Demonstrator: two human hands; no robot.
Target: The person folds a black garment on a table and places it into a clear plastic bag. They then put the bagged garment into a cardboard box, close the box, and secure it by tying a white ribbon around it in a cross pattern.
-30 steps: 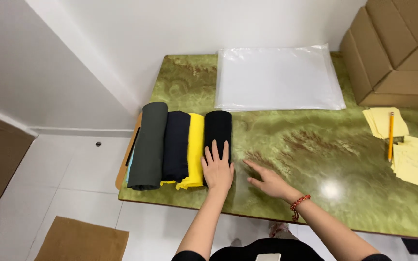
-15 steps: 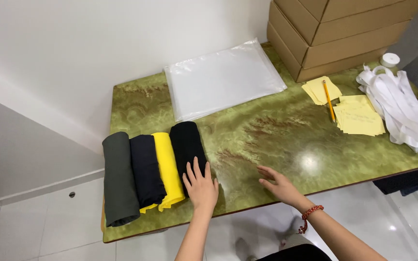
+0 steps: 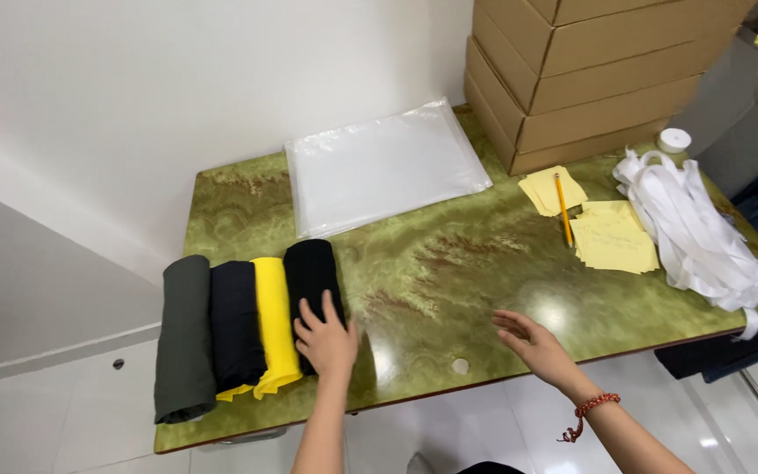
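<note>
Black rolled cloth [image 3: 311, 290], table's left end

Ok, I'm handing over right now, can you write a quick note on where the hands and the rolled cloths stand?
Left hand: open, flat on the near end of the black rolled cloth.
Right hand: open, empty, hovering low over the green marbled tabletop.
Done: four rolls lie side by side at the table's left end: dark grey roll, navy roll, yellow roll, then the black one.
Left: clear plastic bags lie flat near the wall, untouched; nothing is bagged.
</note>
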